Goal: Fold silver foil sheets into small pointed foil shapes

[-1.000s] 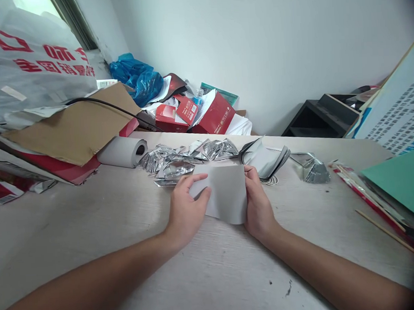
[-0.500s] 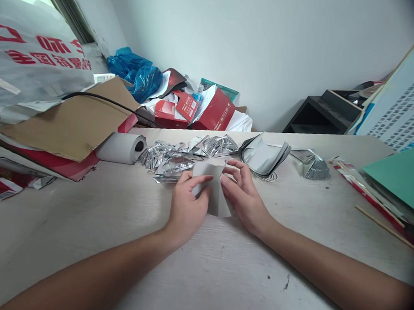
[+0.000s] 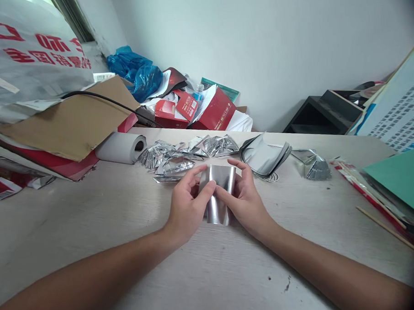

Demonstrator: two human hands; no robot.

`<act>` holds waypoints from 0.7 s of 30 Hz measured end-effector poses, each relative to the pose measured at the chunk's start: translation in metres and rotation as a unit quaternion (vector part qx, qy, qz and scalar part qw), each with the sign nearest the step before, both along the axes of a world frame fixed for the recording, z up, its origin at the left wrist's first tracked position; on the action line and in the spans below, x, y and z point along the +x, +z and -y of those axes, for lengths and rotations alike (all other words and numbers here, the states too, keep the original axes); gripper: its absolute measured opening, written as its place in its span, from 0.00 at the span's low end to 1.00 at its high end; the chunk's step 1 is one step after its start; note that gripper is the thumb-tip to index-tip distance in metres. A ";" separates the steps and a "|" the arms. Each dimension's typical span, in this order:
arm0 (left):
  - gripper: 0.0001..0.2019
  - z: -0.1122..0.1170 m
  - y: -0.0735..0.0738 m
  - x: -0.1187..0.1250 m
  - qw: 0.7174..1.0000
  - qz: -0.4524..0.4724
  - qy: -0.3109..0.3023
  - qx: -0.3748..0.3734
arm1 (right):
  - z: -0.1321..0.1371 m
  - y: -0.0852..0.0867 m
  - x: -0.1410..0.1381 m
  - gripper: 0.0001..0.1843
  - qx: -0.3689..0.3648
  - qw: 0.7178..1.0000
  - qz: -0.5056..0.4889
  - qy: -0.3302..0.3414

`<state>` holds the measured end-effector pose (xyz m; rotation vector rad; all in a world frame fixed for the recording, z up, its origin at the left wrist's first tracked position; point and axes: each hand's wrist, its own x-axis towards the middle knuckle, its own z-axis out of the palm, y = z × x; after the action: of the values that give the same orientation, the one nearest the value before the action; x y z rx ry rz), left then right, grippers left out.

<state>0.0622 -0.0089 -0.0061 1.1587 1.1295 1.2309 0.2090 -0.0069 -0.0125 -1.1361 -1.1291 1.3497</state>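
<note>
Both my hands hold one folded silver foil sheet (image 3: 218, 195) just above the pale wooden table (image 3: 93, 224). My left hand (image 3: 187, 206) pinches its left edge with thumb and fingers. My right hand (image 3: 245, 201) grips its right edge, index finger over the top. The sheet's shiny side faces me. Just beyond my hands lies a heap of folded silver foil pieces (image 3: 183, 156).
A stack of flat foil sheets (image 3: 265, 157) lies to the right of the heap, with another folded piece (image 3: 313, 166) further right. A white paper roll (image 3: 120, 147), cardboard (image 3: 71, 120) and red boxes (image 3: 205, 111) crowd the back left. Green card (image 3: 400, 178) and a thin stick (image 3: 388, 231) sit at right.
The sheet was wide, flat and white side up a second ago. My hands came together and folded it; now it is narrow with the shiny side showing.
</note>
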 end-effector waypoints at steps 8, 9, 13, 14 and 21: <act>0.28 -0.007 -0.001 -0.002 0.999 0.015 0.005 -0.046 | 0.002 0.004 0.002 0.40 0.017 0.997 0.050 0.051; 0.26 -0.008 0.000 -0.002 0.999 0.010 0.004 -0.046 | 0.003 0.004 0.002 0.40 0.017 0.997 0.055 0.057; 0.22 -0.010 0.002 -0.002 0.999 0.013 0.000 -0.049 | 0.004 0.004 0.003 0.41 0.012 0.997 0.048 0.062; 0.22 -0.010 0.002 -0.001 0.999 0.017 0.003 -0.050 | 0.003 0.003 0.003 0.40 0.007 0.998 0.034 0.061; 0.21 -0.007 0.000 -0.002 1.000 0.001 0.012 -0.026 | -0.006 -0.002 0.004 0.22 -0.049 0.998 -0.045 0.006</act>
<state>0.0602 -0.0017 -0.0061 1.1078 1.1707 1.2141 0.2134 -0.0008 -0.0140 -1.1289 -1.0151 1.4648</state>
